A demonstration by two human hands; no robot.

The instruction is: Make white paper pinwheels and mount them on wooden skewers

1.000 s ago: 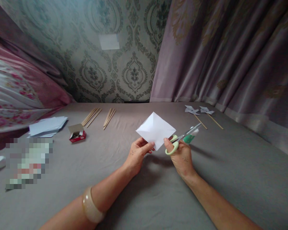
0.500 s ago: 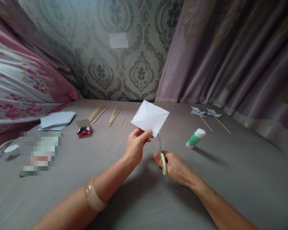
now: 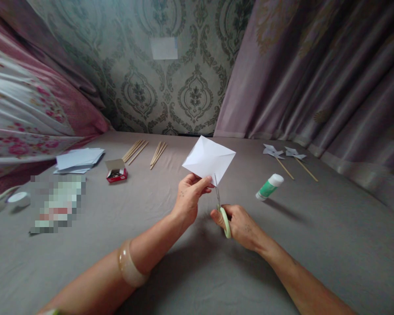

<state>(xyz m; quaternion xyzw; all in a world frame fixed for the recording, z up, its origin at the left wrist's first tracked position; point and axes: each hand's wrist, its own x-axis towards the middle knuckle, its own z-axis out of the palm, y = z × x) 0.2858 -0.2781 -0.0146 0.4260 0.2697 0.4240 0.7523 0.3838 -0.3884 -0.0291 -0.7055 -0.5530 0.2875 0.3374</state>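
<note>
A square of white paper (image 3: pixel 210 158) with diagonal creases is pinched near its lower corner by my left hand (image 3: pixel 191 194), thumb on top. My right hand (image 3: pixel 241 223) grips scissors (image 3: pixel 225 222) with pale green handles. Their narrow blades point up and meet the paper's bottom corner, just right of my left thumb. Whether the blades are parted I cannot tell. The paper is held up above the grey cloth, tilted so that one corner points away from me.
A glue stick (image 3: pixel 269 187) stands to the right, with two paper pinwheels (image 3: pixel 273 151) on sticks behind it. At left lie a paper stack (image 3: pixel 79 159), a small red box (image 3: pixel 117 175) and wooden sticks (image 3: pixel 158 155). A blurred-out packet (image 3: pixel 57 205) lies nearer.
The scissor blades have moved onto the paper's bottom corner, where before they were beside its lower right edge. The paper sits slightly farther right, and the whole view has shifted a little.
</note>
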